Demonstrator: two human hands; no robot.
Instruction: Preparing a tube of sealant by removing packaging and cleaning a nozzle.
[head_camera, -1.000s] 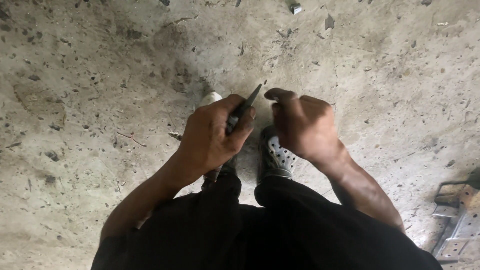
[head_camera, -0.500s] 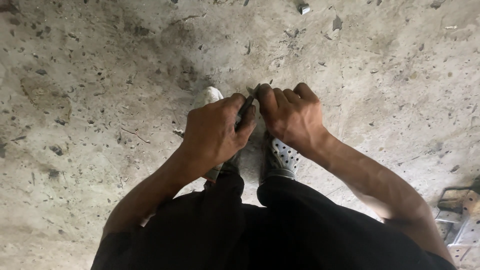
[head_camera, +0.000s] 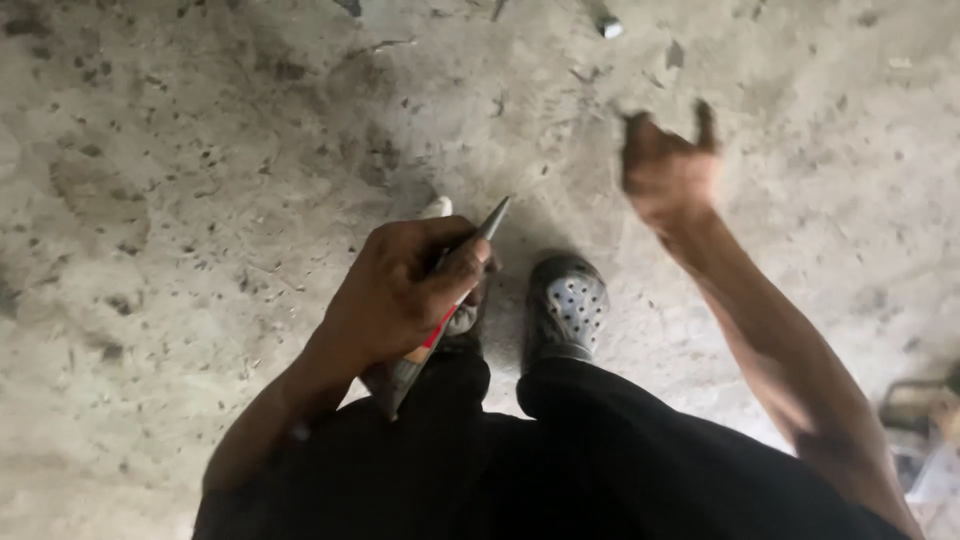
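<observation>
A rough concrete floor (head_camera: 200, 150) fills most of the frame, grey and mottled with darker stains, pits and scattered specks of debris. At the upper centre-right edge lies a small pale cylindrical scrap (head_camera: 608, 26), with a flat grey chip (head_camera: 676, 55) just beside it to the lower right. At centre, a grey perforated clog (head_camera: 570, 308) stands on the floor, toe toward the top of the frame; a second clog (head_camera: 438, 208) to its left shows only its pale toe. Black trousers (head_camera: 600, 460) occupy the lower centre. At the lower right edge, a blurred metal frame (head_camera: 925, 420) rests on the floor, its form unclear.
</observation>
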